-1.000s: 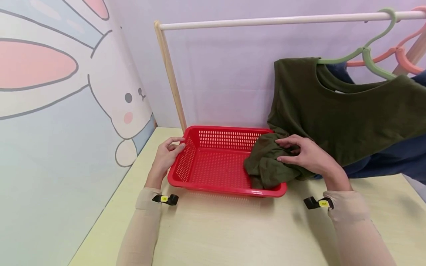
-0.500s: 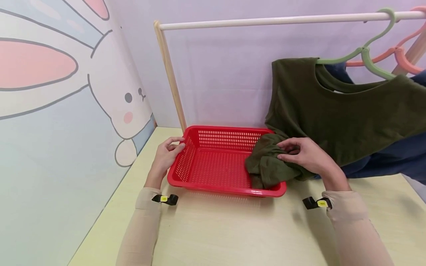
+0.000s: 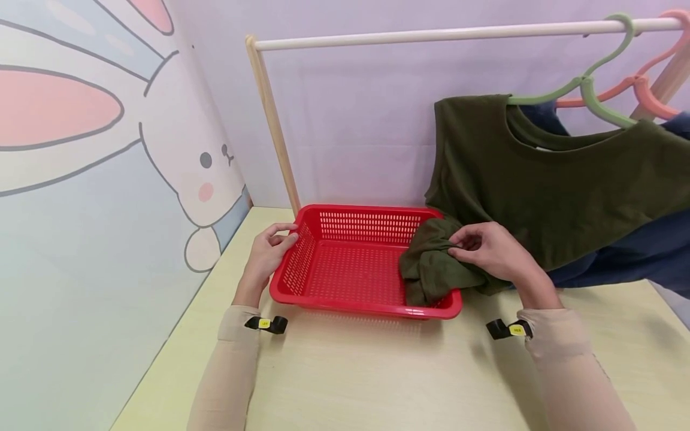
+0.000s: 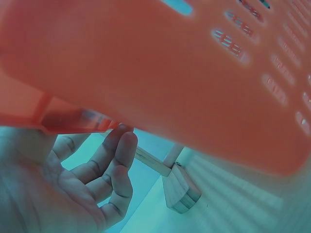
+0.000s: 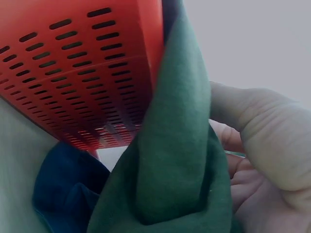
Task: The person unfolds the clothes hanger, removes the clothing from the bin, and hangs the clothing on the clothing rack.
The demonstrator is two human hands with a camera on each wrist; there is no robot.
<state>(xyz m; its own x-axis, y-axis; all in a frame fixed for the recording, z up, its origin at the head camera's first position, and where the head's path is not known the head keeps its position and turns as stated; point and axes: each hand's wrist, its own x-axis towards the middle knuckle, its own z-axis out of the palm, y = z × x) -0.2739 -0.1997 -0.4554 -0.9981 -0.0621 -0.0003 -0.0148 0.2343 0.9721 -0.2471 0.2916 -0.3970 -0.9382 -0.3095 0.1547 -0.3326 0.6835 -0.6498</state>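
A red plastic basket [image 3: 356,309] with slotted walls sits on the table. My left hand [image 3: 268,251] grips its left rim between thumb and fingers; in the left wrist view, that hand's curled fingers [image 4: 124,150] show beneath the rim. Bunched dark green cloth [image 3: 431,263] fills the basket's right end and drapes over the right rim. My right hand [image 3: 493,251] pinches a fold of this cloth between thumb and fingertips. Just behind hangs a dark green sleeveless top [image 3: 539,191] on a green hanger [image 3: 590,90]; where it parts from the bunched cloth I cannot tell.
A white rod [image 3: 431,36] on wooden legs [image 3: 272,126] runs behind the basket. A navy garment [image 3: 620,257] hangs behind the green top, on a pink hanger [image 3: 644,90]. The left wall [image 3: 135,239] bears a painted rabbit.
My right hand's thumb and fingertips have come together on the green cloth. The hanging top has shifted slightly left. My left hand stays on the basket's rim.
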